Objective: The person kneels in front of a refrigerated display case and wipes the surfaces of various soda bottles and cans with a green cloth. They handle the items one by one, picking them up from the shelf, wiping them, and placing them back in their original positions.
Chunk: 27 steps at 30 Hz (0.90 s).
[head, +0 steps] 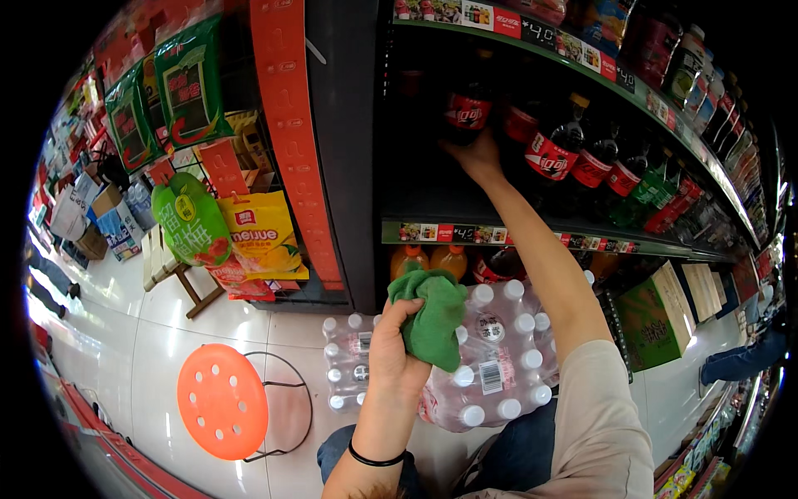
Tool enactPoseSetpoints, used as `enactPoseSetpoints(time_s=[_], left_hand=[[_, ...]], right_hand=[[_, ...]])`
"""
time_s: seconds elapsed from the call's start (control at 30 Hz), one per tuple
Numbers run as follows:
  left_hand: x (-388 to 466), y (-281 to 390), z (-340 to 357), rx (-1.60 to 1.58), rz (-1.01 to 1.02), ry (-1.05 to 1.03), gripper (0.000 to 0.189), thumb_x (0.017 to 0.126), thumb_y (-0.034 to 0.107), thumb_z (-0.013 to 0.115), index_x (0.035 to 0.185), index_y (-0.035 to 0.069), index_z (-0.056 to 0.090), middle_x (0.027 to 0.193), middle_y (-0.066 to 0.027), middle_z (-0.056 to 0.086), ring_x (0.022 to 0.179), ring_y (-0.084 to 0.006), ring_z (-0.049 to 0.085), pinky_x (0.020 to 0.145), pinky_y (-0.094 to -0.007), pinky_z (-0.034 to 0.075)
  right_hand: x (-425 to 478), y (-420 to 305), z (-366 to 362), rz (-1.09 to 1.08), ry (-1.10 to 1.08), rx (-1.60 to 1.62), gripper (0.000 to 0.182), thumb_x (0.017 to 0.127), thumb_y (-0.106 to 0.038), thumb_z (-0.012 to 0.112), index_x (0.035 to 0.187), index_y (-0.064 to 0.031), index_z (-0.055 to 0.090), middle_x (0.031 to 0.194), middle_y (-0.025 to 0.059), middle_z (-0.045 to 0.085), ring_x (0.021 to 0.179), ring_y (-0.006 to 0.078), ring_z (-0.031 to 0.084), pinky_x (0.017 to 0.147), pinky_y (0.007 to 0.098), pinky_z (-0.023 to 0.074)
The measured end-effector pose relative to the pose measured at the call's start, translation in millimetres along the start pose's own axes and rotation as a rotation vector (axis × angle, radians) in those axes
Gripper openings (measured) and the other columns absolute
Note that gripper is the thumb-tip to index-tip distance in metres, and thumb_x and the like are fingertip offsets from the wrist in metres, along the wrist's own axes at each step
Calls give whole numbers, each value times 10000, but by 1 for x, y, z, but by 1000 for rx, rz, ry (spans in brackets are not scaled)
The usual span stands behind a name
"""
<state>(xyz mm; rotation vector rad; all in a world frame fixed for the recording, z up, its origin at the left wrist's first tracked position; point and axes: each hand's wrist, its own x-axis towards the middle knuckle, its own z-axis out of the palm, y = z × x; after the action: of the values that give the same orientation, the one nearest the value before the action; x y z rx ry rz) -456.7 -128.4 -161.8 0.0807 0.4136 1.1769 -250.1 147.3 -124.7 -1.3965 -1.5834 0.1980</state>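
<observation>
A crumpled green cloth is gripped in my left hand, above shrink-wrapped packs of white-capped bottles. My right hand reaches into the dark shelf and grasps the base of a large cola bottle with a red label. That bottle stands upright, and shadow hides its upper part. To its right is another red-labelled cola bottle, then a yellow-capped cola bottle nearer the shelf's front. Green soda bottles stand farther along the row.
Wrapped bottle packs sit on the floor before my knees. An orange-topped stool stands at left, below hanging snack bags. Orange drink bottles fill the lower shelf. A green carton is at right, near another person's leg.
</observation>
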Motion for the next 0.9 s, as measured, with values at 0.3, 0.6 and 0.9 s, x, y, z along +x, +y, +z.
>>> enactPoseSetpoints(time_s=[0.3, 0.6, 0.9], left_hand=[[2, 12, -6, -13, 30, 25, 410, 901, 18, 497, 1309, 50, 511, 1229, -147, 609, 1120, -290, 633, 955, -427, 544], [15, 14, -13, 33, 0, 25, 500, 882, 37, 517, 1380, 61, 491, 1236, -144, 610, 1108, -290, 637, 917, -429, 551], [12, 25, -20, 36, 111, 60, 407, 888, 83, 512, 1287, 19, 550, 1192, -171, 650, 1081, -326, 655, 919, -472, 542]], right_hand=[[-28, -108, 7, -16, -376, -700, 366, 902, -327, 687, 959, 34, 713, 1006, 243, 706, 948, 415, 686, 826, 490, 566], [151, -69, 95, -321, 29, -980, 623, 947, -394, 557, 1364, 66, 501, 1419, 301, 420, 1325, 412, 408, 1104, 494, 328], [155, -45, 125, -314, 226, -1080, 774, 978, -480, 474, 1413, 156, 398, 1455, 350, 405, 1336, 461, 402, 1143, 502, 298]])
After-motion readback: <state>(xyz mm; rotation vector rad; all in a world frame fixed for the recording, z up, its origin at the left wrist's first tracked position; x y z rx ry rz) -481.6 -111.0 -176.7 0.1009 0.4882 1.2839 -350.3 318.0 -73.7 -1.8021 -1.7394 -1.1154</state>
